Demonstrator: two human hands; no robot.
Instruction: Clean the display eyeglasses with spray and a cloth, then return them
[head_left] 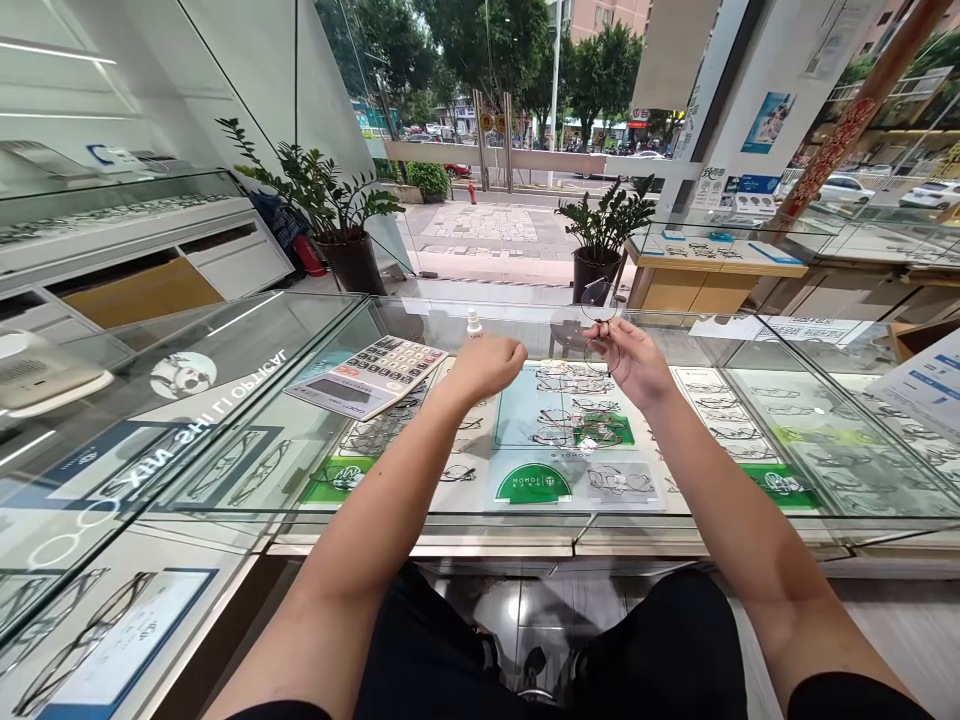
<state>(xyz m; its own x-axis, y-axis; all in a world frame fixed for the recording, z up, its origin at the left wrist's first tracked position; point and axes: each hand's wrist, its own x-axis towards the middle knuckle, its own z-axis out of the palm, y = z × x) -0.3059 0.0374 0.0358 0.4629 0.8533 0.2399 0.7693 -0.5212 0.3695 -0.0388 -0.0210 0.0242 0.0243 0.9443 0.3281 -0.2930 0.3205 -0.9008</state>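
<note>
My right hand (643, 365) pinches a thin-rimmed pair of eyeglasses (598, 299) near its middle. The glasses are turned on end, one round lens above the fingers and the other below, over the glass counter (450, 505). My left hand (489, 364) is curled closed, back towards me, to the left of the glasses and apart from them. Its fingertips are hidden, so whatever they hold, if anything, does not show. Just behind it stands a small white bottle (473, 321), partly covered by the hand.
A large calculator (373, 373) lies tilted on the counter, left of my left hand. Under the glass are rows of eyeglass frames (619, 480) and a green sign (534, 483). Potted plants (352, 255) stand beyond, before a glass door. At far left sits a white device (45, 370).
</note>
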